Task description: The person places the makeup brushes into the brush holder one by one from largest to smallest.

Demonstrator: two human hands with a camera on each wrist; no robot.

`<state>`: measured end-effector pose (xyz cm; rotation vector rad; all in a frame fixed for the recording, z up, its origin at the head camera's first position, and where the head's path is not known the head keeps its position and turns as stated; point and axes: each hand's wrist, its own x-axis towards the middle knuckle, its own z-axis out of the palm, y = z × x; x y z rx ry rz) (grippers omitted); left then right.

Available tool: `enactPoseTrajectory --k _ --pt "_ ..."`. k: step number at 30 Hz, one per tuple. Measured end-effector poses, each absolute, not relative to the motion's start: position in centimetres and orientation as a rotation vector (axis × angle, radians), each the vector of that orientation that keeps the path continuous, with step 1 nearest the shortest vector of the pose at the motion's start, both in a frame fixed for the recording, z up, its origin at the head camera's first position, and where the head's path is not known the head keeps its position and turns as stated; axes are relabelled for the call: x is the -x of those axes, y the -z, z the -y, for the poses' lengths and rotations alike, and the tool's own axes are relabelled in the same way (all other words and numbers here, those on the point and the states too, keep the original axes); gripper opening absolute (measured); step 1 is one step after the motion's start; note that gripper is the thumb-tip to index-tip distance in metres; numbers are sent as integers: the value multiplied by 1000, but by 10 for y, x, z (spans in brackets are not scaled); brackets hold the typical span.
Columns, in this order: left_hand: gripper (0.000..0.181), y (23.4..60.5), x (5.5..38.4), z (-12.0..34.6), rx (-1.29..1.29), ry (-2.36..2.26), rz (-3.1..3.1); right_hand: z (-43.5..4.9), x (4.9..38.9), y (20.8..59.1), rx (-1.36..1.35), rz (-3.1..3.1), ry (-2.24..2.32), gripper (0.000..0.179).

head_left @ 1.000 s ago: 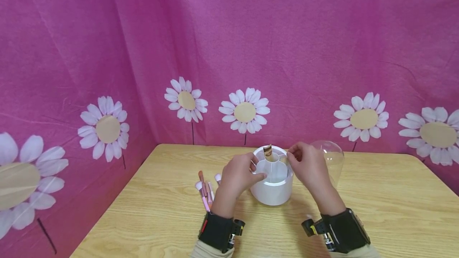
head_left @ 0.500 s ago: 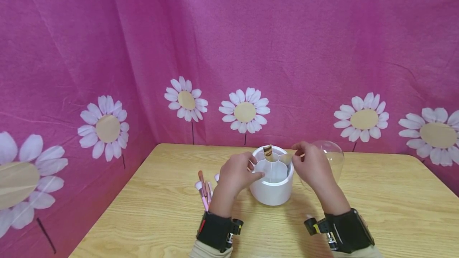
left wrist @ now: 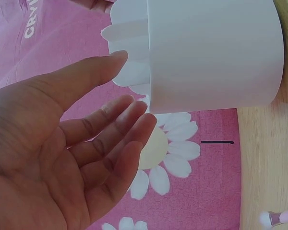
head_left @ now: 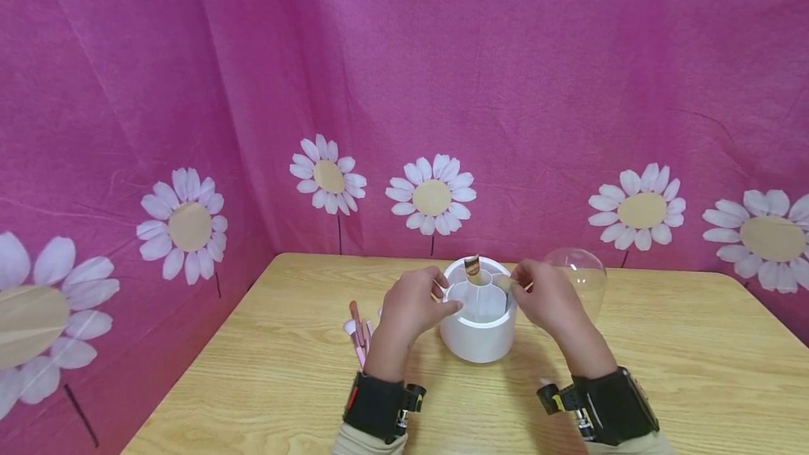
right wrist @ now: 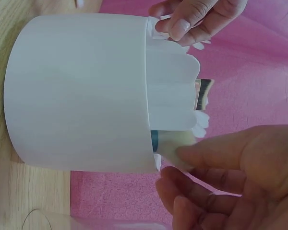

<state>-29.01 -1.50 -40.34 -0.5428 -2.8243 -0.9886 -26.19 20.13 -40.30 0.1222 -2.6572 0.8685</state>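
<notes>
A round white organizer (head_left: 478,339) with an inner divided insert (head_left: 478,300) stands on the table. My right hand (head_left: 545,293) is at its right rim, thumb and fingers pinching the flared cream head of a makeup brush (right wrist: 172,146). Its dark teal band shows at the rim; the rest is hidden inside. A brown-and-black striped, brush-like tip (head_left: 472,265) sticks up from the insert's middle. My left hand (head_left: 413,300) is at the left rim with its thumb apart and fingers loosely bent, holding nothing. In the left wrist view, its fingertips (left wrist: 146,122) lie right by the rim.
Several pink-handled makeup brushes (head_left: 359,335) lie on the wooden table (head_left: 272,371), left of my left forearm. A clear dome (head_left: 584,283) stands behind my right hand. A pink cloth (head_left: 537,90) with daisies hangs behind the table and along its left side.
My right hand drew slightly outward with the cream brush head, then came back in toward the rim. The left hand has shifted slightly left; the organizer stays in place.
</notes>
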Motion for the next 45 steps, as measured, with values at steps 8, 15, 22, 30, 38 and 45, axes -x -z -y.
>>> enactPoseTrajectory --k 8,15,22,30,38,45 --pt "32 403 291 15 560 977 2823 -200 258 397 -60 2634 -850 9" --pt "32 403 290 15 572 964 2822 -198 258 396 -69 2620 -880 8" --pt "32 403 290 15 574 953 2823 -199 257 394 -73 2601 -870 14" --pt "33 403 290 16 572 955 2825 -201 259 396 -59 2684 -829 30" --pt "33 404 291 17 578 963 2820 -200 261 402 -124 2686 -868 7" --pt "33 403 290 17 584 950 2824 -199 261 402 -152 2687 -885 8"
